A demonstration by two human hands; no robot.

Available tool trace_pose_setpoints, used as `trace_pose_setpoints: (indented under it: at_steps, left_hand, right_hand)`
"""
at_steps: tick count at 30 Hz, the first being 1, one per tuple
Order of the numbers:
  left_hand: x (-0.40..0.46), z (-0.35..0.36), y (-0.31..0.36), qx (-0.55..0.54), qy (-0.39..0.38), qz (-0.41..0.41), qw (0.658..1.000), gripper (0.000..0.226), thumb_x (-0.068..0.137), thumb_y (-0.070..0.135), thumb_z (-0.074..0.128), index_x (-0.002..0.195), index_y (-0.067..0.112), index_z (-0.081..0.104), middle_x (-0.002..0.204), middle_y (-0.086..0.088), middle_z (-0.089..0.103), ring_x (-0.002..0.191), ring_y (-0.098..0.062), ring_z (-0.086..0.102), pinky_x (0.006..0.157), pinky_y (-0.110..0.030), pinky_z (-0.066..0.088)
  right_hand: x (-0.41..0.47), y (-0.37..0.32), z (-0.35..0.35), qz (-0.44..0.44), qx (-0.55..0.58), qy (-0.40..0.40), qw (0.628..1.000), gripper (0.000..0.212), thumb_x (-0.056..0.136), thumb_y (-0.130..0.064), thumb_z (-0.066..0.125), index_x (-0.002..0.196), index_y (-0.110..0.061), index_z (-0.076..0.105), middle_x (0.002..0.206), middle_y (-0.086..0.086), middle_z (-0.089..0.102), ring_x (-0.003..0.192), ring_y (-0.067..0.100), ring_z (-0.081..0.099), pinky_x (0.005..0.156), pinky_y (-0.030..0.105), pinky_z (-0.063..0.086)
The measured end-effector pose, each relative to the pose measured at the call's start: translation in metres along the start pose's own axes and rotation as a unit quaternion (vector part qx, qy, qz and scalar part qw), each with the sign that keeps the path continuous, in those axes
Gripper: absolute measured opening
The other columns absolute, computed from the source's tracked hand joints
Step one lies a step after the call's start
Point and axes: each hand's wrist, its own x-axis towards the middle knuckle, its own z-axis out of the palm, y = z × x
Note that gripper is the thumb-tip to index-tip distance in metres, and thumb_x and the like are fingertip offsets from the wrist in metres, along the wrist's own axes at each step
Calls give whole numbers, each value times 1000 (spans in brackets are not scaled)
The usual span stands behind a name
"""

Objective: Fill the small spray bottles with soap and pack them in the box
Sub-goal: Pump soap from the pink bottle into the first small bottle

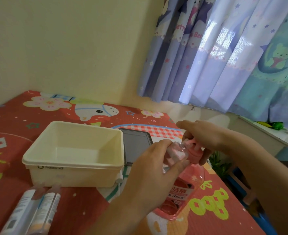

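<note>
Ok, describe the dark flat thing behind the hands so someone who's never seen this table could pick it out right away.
Start from the cream plastic box standing open on the red cartoon-print table cover. Right against the box's right side lies a dark grey rectangular tray or lid, flat on the cover. It is the only dark, flat thing there, unlike the pink soap bottle and the white tubes in front.

You have one big clear pink plastic soap bottle with a pink pump top [189, 187]. You have three small clear spray bottles: one in your hand [174, 152] and two lying side by side on the table [23, 207] [47, 206]. You have one cream plastic box [75, 168], open on top. You have one flat grey lid [136, 143] behind it. You have two hands here [150, 168] [202, 134].
</note>
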Motion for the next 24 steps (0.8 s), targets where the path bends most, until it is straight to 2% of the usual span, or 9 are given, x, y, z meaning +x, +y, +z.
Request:
trace_pose_setpoints:
  at_steps: [3,6,8,10,12,16,20,22,24]
  left_hand:
    - [0,2,-3,14,4,5,1000,36,88,65,54,110,36,55,98,19,63,94,-1,60,74,-17,47]
    - [-1,2,-5,19,6,5,1000,38,87,67,51,108,35,55,98,19,62,94,-1,59,74,-17,47]
    - [-1,3,-5,15,5,4,1000,38,88,65,52,109,34,55,99,19,62,95,-1,59,77,-20,48]
    - [-2,2,-2,13,2,2,1000,39,87,67,52,110,35,54,100,19,63,96,-1,60,76,-18,48]
    - [-3,2,1,10,6,6,1000,41,86,69,51,110,36,54,100,19,62,95,-1,60,74,-17,47]
    - [-2,4,-2,19,18,5,1000,40,86,67,53,111,36,54,99,20,62,95,1,59,74,-14,45]
    - [-3,6,-3,25,17,3,1000,44,84,72,48,109,36,53,99,21,62,94,3,57,73,-11,43]
    - [-3,5,-1,15,15,2,1000,46,83,73,48,109,35,53,99,21,61,94,2,58,73,-12,44]
    - [-3,4,0,8,14,0,1000,44,84,72,50,109,36,53,99,21,61,95,1,59,72,-12,44]
  right_hand:
    - [4,2,5,-10,-9,19,1000,45,101,-34,40,84,1,62,92,26,61,76,54,66,59,50,60]
    - [6,3,11,-13,-27,35,999,39,99,-27,40,71,-5,56,84,27,59,69,55,65,59,48,57]
    - [6,3,9,-12,-22,29,999,39,99,-29,41,74,-5,57,83,23,57,68,52,65,56,45,57]
    - [2,1,5,-4,-2,9,1000,41,101,-34,40,84,-3,61,90,18,57,76,45,63,52,41,59]
    - [0,0,1,0,14,-6,1000,44,101,-38,40,87,-2,61,87,13,56,76,37,59,53,42,60]
    - [3,0,5,-10,-4,19,1000,39,99,-29,41,75,-3,56,81,19,55,69,46,63,56,48,61]
    - [5,4,9,-5,-15,45,999,34,96,-23,39,68,-6,47,74,21,51,58,49,64,50,40,54]
    - [3,3,6,-8,-8,31,999,36,98,-26,38,73,-4,52,78,20,53,69,52,66,57,48,60]
    - [2,1,3,-5,5,9,1000,41,100,-31,37,83,0,59,84,18,56,78,50,64,62,55,61]
